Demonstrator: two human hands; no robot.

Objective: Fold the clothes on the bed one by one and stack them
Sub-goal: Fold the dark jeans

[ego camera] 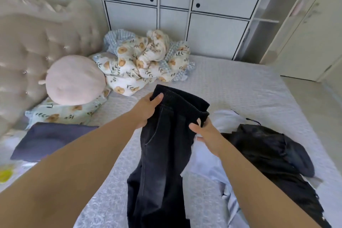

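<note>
Head view, one entry. I log my left hand: arm stretched forward from the lower left, palm turned inward, thumb laid over the front of the elastic waistband and the other fingers curled behind it, so the hand pinches the left end of the black trousers. I log my right hand: arm reaching in from the lower right, wrist bent slightly up, thumb and fingers closed on the right end of the same waistband, which folds over at that corner. Between the two grips the waistband runs on a slant, the left end farther from me than the right. Below the grips the trouser legs hang and trail toward me over the pale quilted bed. Just right of my right-hand grip, and under that forearm, lies a light blue garment, spread loosely. Further right of it, a crumpled black garment with a dark blue piece at its outer edge. Left of my left forearm, a folded navy item lies flat. Beyond the grips, a bundled floral quilt; left of that, a round pink cushion against the tufted headboard. White cupboards stand behind the bed.
</note>
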